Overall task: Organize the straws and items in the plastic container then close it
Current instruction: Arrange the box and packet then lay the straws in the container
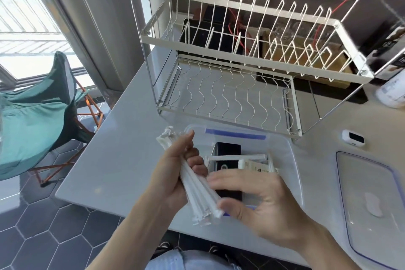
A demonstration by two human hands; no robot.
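the left hand (175, 173) is closed around a bundle of wrapped white straws (197, 184), gripping it near the middle, held slantwise over the near left corner of the clear container (291, 160) on the table (122, 160). the right hand (258, 199) is half open, fingers loosely curled, its thumb touching the bundle's lower end; it grips nothing firmly, as far as can be seen, though it is blurred.

inside the container lie a black box (228, 151), a few loose straws (236, 157) crossing each other, and a paper packet (263, 166). the lid (372, 195) lies flat on the table to the right, well apart from the container.

the straws look very light and thin, likely stiff enough lengthwise but easy to bend or crush; the wrappers seem slick, so single ones may slide out of a loose bundle. best held around the middle with a gentle wrap, ends tapped level. the lid looks light and slightly flexible, best taken by its edges and pressed down at the rim.
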